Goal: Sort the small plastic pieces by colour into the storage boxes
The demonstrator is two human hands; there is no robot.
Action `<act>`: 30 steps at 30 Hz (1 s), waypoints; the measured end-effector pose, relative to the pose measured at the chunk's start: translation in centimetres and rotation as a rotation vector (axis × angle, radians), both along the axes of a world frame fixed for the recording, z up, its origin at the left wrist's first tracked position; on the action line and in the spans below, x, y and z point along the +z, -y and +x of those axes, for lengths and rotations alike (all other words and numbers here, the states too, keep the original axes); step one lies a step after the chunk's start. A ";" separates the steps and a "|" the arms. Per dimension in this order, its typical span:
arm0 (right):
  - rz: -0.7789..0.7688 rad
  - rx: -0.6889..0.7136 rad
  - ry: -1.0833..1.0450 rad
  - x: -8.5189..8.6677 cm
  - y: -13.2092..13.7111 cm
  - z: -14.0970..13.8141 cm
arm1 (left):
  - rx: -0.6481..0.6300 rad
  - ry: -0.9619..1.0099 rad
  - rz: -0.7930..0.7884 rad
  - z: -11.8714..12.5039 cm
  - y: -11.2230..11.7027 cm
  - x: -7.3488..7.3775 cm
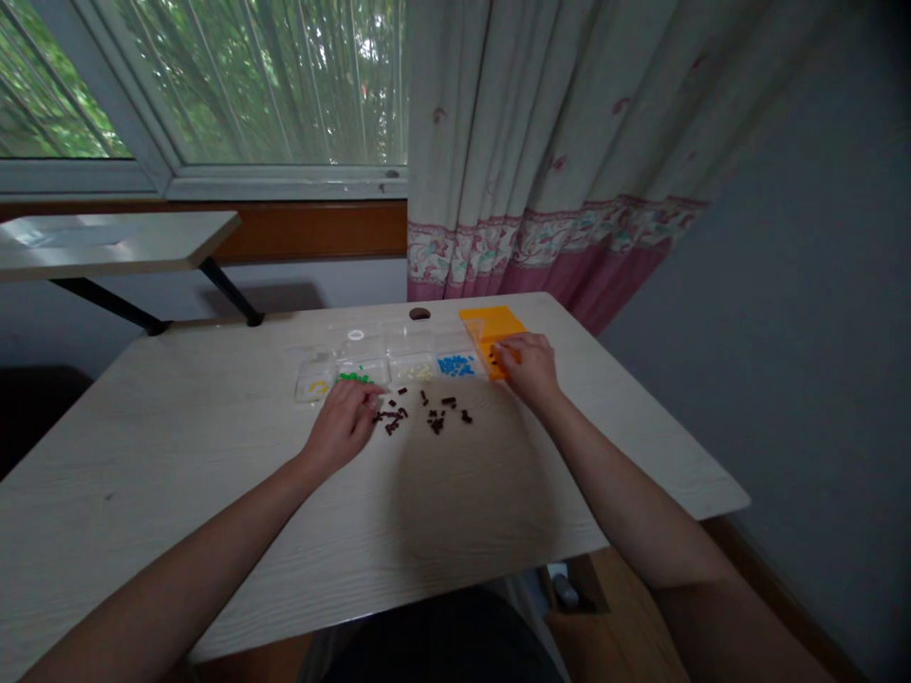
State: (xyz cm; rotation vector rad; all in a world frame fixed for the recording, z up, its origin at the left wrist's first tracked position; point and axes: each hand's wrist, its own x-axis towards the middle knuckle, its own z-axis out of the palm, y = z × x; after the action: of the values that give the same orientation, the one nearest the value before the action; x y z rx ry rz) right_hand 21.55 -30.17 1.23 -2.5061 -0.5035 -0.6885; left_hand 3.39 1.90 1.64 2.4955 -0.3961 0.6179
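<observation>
Several small dark brown pieces (434,417) lie scattered on the pale wooden table (213,474). My left hand (343,424) rests at their left end, fingers curled over a few of them. Behind them stands a clear compartment box (388,365) holding yellow, green, cream and blue pieces (455,364). An orange plate (491,332) lies at the box's right end. My right hand (528,366) is on the plate's near edge, fingertips pinched together on something too small to name.
A small dark round spot (419,313) sits at the table's far edge. A second table (106,242) stands at the back left under the window. A patterned curtain (541,152) hangs behind. The table's right edge drops off near my right forearm.
</observation>
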 end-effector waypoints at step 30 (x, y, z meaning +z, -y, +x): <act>0.009 0.280 0.110 0.3 -1.4 -0.6 | -0.088 -0.079 0.263 -0.1 0.6 0.2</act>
State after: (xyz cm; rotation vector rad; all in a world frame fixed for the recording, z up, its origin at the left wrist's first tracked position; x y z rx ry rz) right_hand 20.93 -28.82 1.57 -2.3347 -0.8684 -0.7176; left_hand 3.26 1.30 1.79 2.7231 -0.5866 0.4552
